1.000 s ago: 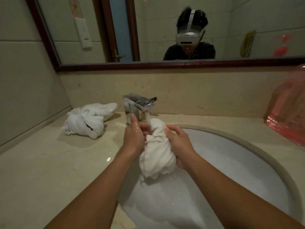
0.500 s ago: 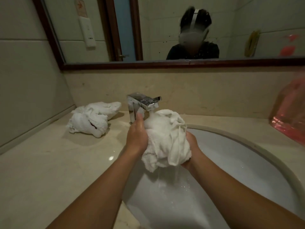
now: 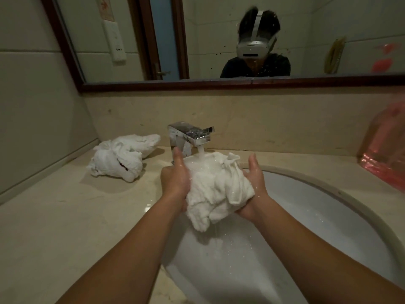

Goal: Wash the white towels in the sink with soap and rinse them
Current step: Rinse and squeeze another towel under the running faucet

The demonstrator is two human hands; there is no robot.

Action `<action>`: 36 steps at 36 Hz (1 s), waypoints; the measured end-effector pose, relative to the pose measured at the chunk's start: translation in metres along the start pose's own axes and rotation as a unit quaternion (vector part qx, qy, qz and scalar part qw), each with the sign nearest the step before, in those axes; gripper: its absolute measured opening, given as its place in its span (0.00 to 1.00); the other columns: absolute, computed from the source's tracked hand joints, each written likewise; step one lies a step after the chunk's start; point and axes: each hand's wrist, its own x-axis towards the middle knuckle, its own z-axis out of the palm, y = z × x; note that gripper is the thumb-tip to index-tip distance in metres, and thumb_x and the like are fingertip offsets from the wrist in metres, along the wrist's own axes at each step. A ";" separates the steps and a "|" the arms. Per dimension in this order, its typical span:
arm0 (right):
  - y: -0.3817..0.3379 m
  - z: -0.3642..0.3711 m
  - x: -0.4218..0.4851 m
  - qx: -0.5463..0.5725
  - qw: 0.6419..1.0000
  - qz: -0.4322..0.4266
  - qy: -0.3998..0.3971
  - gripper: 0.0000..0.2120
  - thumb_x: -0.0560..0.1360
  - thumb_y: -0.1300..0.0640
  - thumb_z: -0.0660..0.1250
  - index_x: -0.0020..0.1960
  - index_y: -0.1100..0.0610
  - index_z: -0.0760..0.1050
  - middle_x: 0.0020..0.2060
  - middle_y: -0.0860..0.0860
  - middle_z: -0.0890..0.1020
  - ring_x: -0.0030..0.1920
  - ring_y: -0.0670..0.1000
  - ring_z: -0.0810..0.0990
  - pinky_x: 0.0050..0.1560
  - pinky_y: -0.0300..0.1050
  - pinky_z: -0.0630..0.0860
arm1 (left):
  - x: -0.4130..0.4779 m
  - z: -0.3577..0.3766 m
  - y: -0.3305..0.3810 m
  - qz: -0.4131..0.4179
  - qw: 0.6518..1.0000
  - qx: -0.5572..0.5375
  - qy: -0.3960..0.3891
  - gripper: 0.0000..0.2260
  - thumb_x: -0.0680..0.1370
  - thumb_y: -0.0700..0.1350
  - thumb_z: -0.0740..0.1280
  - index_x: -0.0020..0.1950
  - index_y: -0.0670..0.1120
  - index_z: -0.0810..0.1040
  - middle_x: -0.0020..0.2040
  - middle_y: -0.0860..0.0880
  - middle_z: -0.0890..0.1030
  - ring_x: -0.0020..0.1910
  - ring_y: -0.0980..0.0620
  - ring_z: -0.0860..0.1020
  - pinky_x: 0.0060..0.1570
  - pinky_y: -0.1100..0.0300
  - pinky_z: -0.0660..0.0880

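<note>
A wet white towel (image 3: 217,189) is bunched between both my hands over the white sink (image 3: 317,216). Water from the chrome faucet (image 3: 190,134) runs onto the top of the towel and drips from its lower end into the basin. My left hand (image 3: 175,178) grips the towel's left side, one digit pointing up beside the stream. Cupping the right side and underside is my right hand (image 3: 255,183), thumb raised; its fingers are hidden under the cloth. More white towels (image 3: 120,159) lie in a crumpled heap on the counter, left of the faucet.
The beige stone counter (image 3: 65,216) runs left to a tiled wall. A pink plastic bag (image 3: 385,154) stands at the right edge of the counter. Above the backsplash, a wood-framed mirror (image 3: 219,40) reflects a person wearing a headset.
The towel was squeezed into a narrow bunch; my hands have moved apart and it now sits wider and looser under the stream. More water runs off it.
</note>
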 end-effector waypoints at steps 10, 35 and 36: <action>0.006 0.015 0.000 -0.174 0.978 -0.111 0.006 0.42 0.67 0.21 0.70 0.73 0.44 0.77 0.70 0.51 0.81 0.72 0.58 0.78 0.77 0.64 0.68 | -0.005 0.000 0.001 0.031 0.999 0.025 0.013 0.36 0.81 0.74 0.54 0.44 0.42 0.79 0.43 0.45 0.81 0.42 0.47 0.79 0.43 0.51 0.74; 0.011 0.021 0.000 -0.216 0.959 -0.151 0.103 0.22 0.79 0.39 0.70 0.66 0.52 0.80 0.58 0.51 0.87 0.59 0.54 0.86 0.66 0.60 0.80 | -0.010 0.002 0.005 -0.010 0.996 -0.088 0.006 0.29 0.80 0.73 0.58 0.47 0.49 0.82 0.48 0.47 0.85 0.51 0.44 0.84 0.59 0.43 0.82; 0.011 0.019 -0.001 -0.213 0.963 -0.135 0.092 0.22 0.79 0.38 0.70 0.66 0.51 0.81 0.58 0.50 0.87 0.59 0.54 0.86 0.67 0.60 0.79 | -0.010 0.001 0.006 0.004 0.995 -0.093 0.025 0.28 0.81 0.72 0.58 0.44 0.50 0.80 0.46 0.48 0.83 0.49 0.44 0.83 0.58 0.44 0.82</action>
